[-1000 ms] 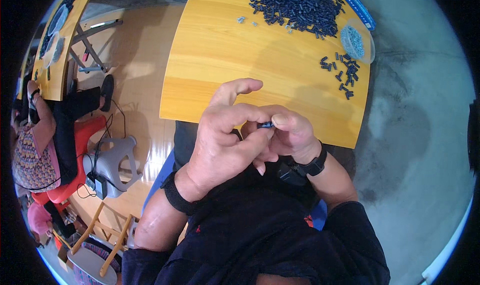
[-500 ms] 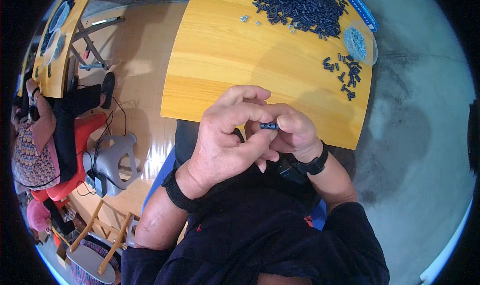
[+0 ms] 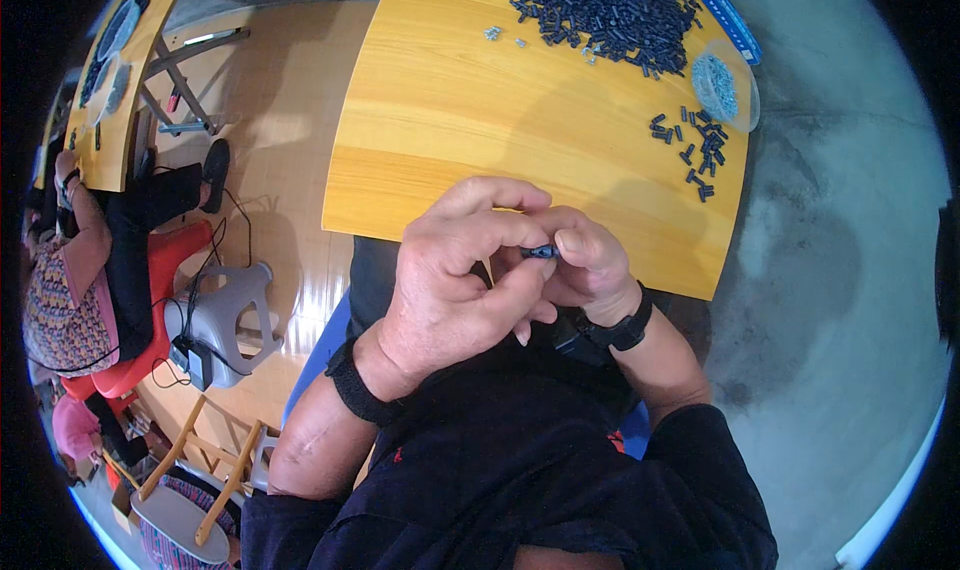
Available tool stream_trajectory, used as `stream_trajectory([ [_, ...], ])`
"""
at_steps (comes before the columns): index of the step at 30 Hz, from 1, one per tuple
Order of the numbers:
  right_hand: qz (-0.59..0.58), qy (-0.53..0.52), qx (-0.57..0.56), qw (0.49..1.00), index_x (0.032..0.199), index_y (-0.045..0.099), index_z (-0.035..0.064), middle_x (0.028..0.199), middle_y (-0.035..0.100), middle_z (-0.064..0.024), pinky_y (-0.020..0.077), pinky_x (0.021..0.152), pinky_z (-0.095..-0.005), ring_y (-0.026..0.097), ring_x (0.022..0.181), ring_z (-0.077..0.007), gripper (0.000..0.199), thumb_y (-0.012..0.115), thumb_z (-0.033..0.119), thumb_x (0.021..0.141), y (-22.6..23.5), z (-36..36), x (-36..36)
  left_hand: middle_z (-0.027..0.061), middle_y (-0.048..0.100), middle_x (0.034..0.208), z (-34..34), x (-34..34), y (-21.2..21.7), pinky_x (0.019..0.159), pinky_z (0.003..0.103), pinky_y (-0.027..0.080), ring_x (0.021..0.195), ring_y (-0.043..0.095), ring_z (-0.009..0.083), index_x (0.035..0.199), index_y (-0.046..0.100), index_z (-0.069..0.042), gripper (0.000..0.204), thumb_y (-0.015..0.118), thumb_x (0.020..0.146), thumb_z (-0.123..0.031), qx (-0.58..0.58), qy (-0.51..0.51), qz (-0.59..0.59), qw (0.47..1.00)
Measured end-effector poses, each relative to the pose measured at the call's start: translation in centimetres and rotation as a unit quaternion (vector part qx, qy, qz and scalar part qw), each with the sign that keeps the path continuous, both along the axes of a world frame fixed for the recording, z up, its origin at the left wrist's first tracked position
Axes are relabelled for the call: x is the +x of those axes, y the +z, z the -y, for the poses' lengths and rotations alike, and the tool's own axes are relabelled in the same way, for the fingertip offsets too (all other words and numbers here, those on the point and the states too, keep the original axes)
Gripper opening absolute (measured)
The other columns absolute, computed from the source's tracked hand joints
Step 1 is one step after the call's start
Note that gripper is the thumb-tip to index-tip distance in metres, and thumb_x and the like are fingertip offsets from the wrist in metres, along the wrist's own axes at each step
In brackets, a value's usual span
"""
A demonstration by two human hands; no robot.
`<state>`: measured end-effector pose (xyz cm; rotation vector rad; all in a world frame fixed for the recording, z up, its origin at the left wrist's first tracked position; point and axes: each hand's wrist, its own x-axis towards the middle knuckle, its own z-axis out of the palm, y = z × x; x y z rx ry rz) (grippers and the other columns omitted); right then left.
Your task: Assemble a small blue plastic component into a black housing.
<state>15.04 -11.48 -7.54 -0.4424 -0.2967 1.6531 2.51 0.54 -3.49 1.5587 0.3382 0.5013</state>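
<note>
Just in front of the table's near edge, my two hands meet around one small black plastic cylinder (image 3: 540, 252). My left hand (image 3: 450, 280) pinches it between thumb and forefinger. My right hand (image 3: 590, 265) grips its other end, the thumb lying along it. Fingertips cover part of the piece, so its full shape is hidden. Up on the yellow wooden table (image 3: 440, 130) lies a big heap of similar black pieces (image 3: 610, 15). A smaller loose group of black pieces (image 3: 705, 145) is at the right edge, beside a clear tub of small silvery parts (image 3: 713, 85).
Some tiny metal parts (image 3: 492, 34) lie left of the heap. A blue box (image 3: 727, 20) sits at the far right corner. To my left are a grey stool (image 3: 225, 320) with cables, a wooden-framed chair (image 3: 190, 510), and a seated person (image 3: 75, 300) at another table.
Both hands stay nearly in place; the black cylinder appears slightly turned between the fingers. The table has shifted a little in view.
</note>
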Motion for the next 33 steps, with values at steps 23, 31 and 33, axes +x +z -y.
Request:
stream_trajectory([
  [23, 0.333, -0.175, -0.135, 0.917, 0.091, 0.054, 0.0005, 0.068, 0.055, -0.0028, 0.0464, 0.049, -0.0237, 0.052, 0.052, -0.008, 0.013, 0.053, 0.013, 0.095, 4.0, -1.0, -0.2, 0.0129, 0.067, 0.088, -0.5, -0.1, 0.4, 0.067, 0.028, 0.051, 0.077, 0.066, 0.0205, 0.091, 0.068, 0.0, 0.017, 0.07, 0.074, 0.004, 0.104, 0.059, -0.044, 0.992],
  [31, 0.382, -0.166, -0.127, 0.9, 0.089, 0.053, 0.0004, 0.07, 0.054, -0.0016, 0.0454, 0.052, -0.0231, 0.051, 0.055, -0.0065, 0.014, 0.049, 0.011, 0.097, 5.1, -1.0, 0.2, 0.0095, 0.068, 0.083, -0.3, 0.1, 0.7, 0.064, 0.025, 0.052, 0.073, 0.066, 0.0151, 0.094, 0.068, 0.001, 0.015, 0.07, 0.079, 0.003, -0.035, 0.023, -0.04, 0.998],
  [33, 0.381, -0.168, -0.119, 0.901, 0.089, 0.052, 0.0005, 0.07, 0.053, -0.0017, 0.0451, 0.052, -0.0231, 0.051, 0.055, -0.0066, 0.014, 0.049, 0.012, 0.097, 4.8, -1.0, 0.3, 0.0094, 0.068, 0.084, -0.2, 0.1, 0.9, 0.064, 0.025, 0.052, 0.074, 0.066, 0.0147, 0.094, 0.068, 0.002, 0.015, 0.07, 0.08, 0.003, -0.057, 0.026, -0.047, 0.997],
])
